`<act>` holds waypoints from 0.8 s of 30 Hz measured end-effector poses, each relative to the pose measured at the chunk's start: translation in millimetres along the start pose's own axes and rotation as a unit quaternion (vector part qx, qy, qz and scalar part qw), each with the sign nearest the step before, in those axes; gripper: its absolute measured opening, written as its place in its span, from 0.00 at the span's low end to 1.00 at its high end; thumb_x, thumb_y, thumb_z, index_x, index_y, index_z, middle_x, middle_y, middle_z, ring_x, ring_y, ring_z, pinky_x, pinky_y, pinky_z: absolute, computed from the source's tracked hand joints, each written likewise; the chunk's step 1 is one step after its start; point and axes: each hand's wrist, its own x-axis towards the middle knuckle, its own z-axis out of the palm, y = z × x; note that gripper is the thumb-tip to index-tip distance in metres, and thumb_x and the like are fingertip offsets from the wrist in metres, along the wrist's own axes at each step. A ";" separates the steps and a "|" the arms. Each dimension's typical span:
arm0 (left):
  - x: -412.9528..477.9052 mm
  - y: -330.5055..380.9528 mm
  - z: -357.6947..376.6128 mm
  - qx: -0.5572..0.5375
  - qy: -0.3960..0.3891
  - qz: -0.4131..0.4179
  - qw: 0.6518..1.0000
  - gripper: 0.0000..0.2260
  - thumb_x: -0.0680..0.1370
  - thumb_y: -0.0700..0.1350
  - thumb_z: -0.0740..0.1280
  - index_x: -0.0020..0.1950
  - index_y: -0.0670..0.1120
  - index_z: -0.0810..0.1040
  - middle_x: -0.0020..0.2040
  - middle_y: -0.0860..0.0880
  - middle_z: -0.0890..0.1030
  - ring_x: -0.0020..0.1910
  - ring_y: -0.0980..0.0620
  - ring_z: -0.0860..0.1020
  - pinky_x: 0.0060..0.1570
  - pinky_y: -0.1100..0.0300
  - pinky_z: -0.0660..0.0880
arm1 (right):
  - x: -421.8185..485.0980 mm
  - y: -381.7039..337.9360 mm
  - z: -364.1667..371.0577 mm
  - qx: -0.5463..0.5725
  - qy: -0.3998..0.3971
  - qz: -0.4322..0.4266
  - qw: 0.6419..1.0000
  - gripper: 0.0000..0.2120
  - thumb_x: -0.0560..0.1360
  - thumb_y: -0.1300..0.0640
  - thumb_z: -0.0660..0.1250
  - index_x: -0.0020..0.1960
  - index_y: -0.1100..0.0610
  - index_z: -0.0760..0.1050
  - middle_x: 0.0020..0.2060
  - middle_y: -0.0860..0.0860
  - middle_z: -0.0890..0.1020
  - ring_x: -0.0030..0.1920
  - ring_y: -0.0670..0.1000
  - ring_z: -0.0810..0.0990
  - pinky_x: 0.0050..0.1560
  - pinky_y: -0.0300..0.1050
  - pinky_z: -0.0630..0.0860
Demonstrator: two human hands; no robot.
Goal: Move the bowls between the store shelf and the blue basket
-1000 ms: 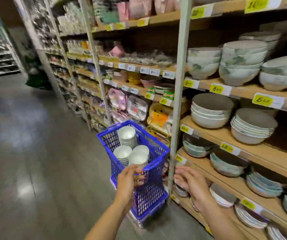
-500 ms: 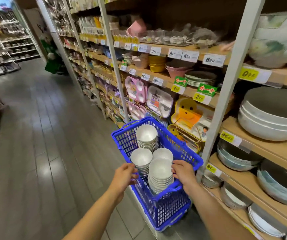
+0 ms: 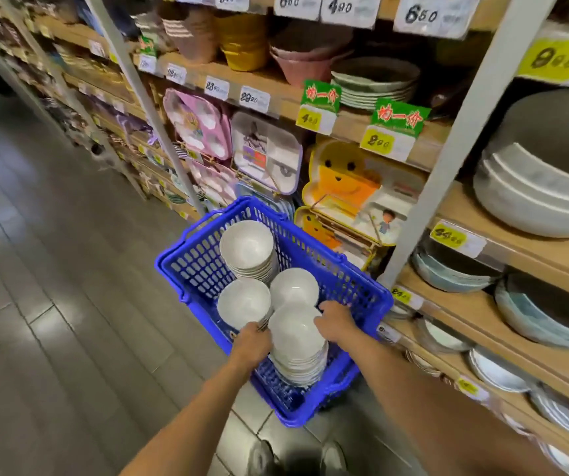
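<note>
The blue basket (image 3: pixel 200 266) stands on the floor beside the store shelf (image 3: pixel 503 314) and holds several stacks of white bowls. The nearest stack of white bowls (image 3: pixel 297 341) sits between my hands. My left hand (image 3: pixel 252 345) grips its left side and my right hand (image 3: pixel 336 322) grips its right side, fingers curled over the rim. Three more stacks stand behind it: a tall far stack (image 3: pixel 247 247), a left stack (image 3: pixel 242 302) and a middle stack (image 3: pixel 293 286).
To the right, wooden shelves carry large grey bowls (image 3: pixel 537 180), darker bowls (image 3: pixel 547 310) and plates (image 3: pixel 496 369) lower down. Children's divided trays (image 3: pixel 266 156) hang behind the basket. A grey upright post (image 3: pixel 448 159) stands beside the basket. Tiled aisle floor (image 3: pixel 53 304) stretches to the left.
I have moved closer over the basket. My right hand came from the low shelf to the basket, and both hands now hold the nearest bowl stack, which sits higher than before.
</note>
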 end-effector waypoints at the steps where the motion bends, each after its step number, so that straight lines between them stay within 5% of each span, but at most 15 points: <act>1: 6.8 -1.3 1.8 0.005 -0.022 0.005 1.000 0.12 0.77 0.41 0.62 0.56 0.37 0.79 0.53 0.34 0.81 0.51 0.39 0.80 0.51 0.48 0.76 | 2.0 -1.3 1.6 -0.017 0.001 0.003 1.000 0.15 0.75 0.60 0.62 0.60 0.62 0.77 0.60 0.61 0.79 0.61 0.61 0.76 0.56 0.47 0.73; 7: 23.0 3.6 5.5 -0.023 -0.065 -0.004 0.998 0.09 0.76 0.38 0.60 0.36 0.42 0.74 0.34 0.44 0.74 0.35 0.47 0.73 0.39 0.55 0.68 | 1.9 -3.3 5.7 -0.030 0.023 0.058 0.998 0.15 0.74 0.63 0.61 0.58 0.59 0.79 0.58 0.59 0.81 0.60 0.61 0.77 0.57 0.48 0.74; 14: 32.1 20.9 -7.5 -0.006 -0.087 0.048 0.995 0.09 0.76 0.39 0.61 0.39 0.38 0.77 0.38 0.39 0.78 0.38 0.42 0.77 0.42 0.48 0.77 | -15.8 -13.4 -5.9 0.013 0.054 0.112 0.992 0.13 0.75 0.61 0.60 0.52 0.64 0.80 0.53 0.60 0.82 0.56 0.61 0.79 0.50 0.47 0.74; 18: 32.2 50.6 -24.4 0.014 -0.120 0.130 0.984 0.08 0.76 0.41 0.61 0.39 0.41 0.76 0.39 0.37 0.76 0.36 0.42 0.76 0.39 0.50 0.76 | -40.7 -26.7 -33.8 0.111 0.111 0.146 0.977 0.12 0.76 0.56 0.61 0.40 0.62 0.76 0.46 0.63 0.82 0.52 0.62 0.81 0.51 0.50 0.77; 20: 27.3 72.4 -31.6 0.001 -0.143 0.151 0.978 0.05 0.76 0.40 0.62 0.46 0.42 0.78 0.42 0.42 0.77 0.40 0.43 0.77 0.38 0.52 0.77 | -56.2 -32.2 -52.7 0.137 0.135 0.136 0.972 0.14 0.78 0.54 0.61 0.41 0.62 0.76 0.49 0.63 0.82 0.53 0.61 0.80 0.49 0.48 0.78; 24: 2.4 119.7 -37.9 -0.031 -0.202 0.216 0.955 0.08 0.77 0.38 0.61 0.42 0.45 0.78 0.41 0.44 0.77 0.40 0.47 0.75 0.36 0.55 0.77 | -97.5 -37.0 -87.1 0.216 0.187 0.123 0.950 0.08 0.79 0.57 0.61 0.50 0.60 0.75 0.51 0.62 0.81 0.50 0.59 0.82 0.52 0.53 0.80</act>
